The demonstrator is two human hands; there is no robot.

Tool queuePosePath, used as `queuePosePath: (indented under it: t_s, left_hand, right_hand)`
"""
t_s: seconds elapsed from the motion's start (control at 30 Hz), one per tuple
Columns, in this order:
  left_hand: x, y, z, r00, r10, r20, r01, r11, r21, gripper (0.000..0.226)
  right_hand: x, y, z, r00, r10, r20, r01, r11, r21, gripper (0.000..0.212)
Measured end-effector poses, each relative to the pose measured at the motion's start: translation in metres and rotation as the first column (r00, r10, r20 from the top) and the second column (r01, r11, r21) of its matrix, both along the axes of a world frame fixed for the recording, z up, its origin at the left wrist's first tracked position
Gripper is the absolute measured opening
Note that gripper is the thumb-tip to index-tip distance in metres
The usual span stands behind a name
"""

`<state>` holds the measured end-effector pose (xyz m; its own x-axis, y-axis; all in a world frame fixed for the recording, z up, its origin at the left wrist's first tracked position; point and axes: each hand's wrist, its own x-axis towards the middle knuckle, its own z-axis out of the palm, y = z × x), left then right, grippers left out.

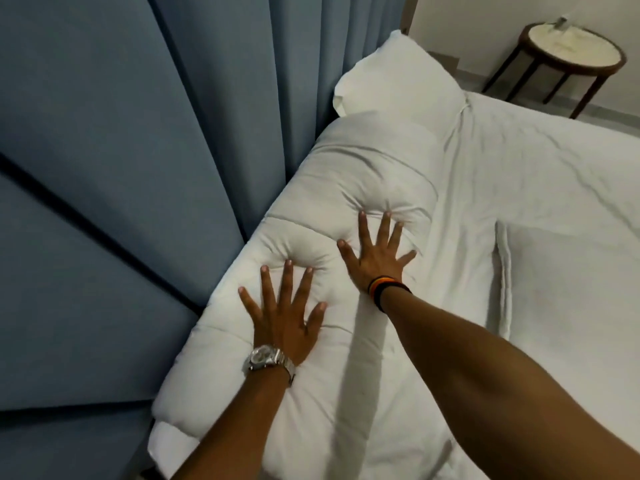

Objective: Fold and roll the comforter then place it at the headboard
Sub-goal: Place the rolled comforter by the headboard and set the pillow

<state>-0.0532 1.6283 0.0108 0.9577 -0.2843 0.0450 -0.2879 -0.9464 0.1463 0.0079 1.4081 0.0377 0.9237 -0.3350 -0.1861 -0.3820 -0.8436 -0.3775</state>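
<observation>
Flat hands (287,317) on rolled comforter (346,188)

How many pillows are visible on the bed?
2. One pillow lies at the top of the bed beside the curtain, just beyond the rolled comforter. A second pillow lies flat at the right edge, partly cut off. Others may be out of frame.

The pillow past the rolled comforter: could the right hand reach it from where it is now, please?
Probably yes. The right hand lies flat and empty on the comforter, and only the soft roll lies between it and the pillow; nothing blocks the way, though the arm already looks well stretched.
</observation>
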Motion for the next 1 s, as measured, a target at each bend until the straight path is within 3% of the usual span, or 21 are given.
queuePosePath:
  t_s: [0.13,0.2,0.37,0.53,0.73,0.83,0.9,1.0]
  left_hand:
    - [-0.012,-0.007,0.026,0.994,0.038,-0.103,-0.04,0.999,-0.017,0.073]
    - [-0.023,-0.022,0.053,0.988,0.057,-0.144,-0.069,0.994,-0.081,0.073]
    - [-0.101,-0.131,0.103,0.969,-0.183,-0.166,0.139,0.96,-0.243,0.064]
    - [-0.207,-0.242,0.088,0.819,-0.342,-0.46,0.21,0.926,-0.313,0.063]
    - [-0.261,-0.307,0.044,0.634,-0.2,-0.747,-0.185,0.899,-0.397,0.073]
    - [-0.26,-0.329,0.028,0.555,-0.205,-0.806,-0.313,0.846,-0.431,0.08]
    - [-0.259,-0.339,0.022,0.567,-0.185,-0.803,-0.359,0.821,-0.443,0.088]
    - [-0.264,-0.355,0.036,0.649,-0.176,-0.74,-0.414,0.734,-0.538,0.097]
  right_hand:
    - [-0.039,-0.017,0.027,0.999,0.038,0.038,-0.041,0.996,0.074,0.081]
    - [-0.084,-0.035,0.043,0.992,-0.037,0.12,0.018,0.987,0.157,0.079]
    - [-0.234,-0.127,0.059,0.934,-0.333,0.131,0.309,0.935,0.172,0.077]
    - [-0.394,-0.252,0.056,0.765,-0.644,0.016,0.641,0.764,0.081,0.08]
    - [-0.513,-0.34,0.02,0.549,-0.798,-0.248,0.83,0.484,0.277,0.109]
    - [-0.536,-0.358,-0.004,0.554,-0.774,-0.307,0.773,0.341,0.535,0.122]
    - [-0.541,-0.362,-0.015,0.57,-0.78,-0.258,0.712,0.313,0.628,0.119]
    - [-0.535,-0.357,-0.019,0.502,-0.857,-0.114,0.633,0.274,0.724,0.115]
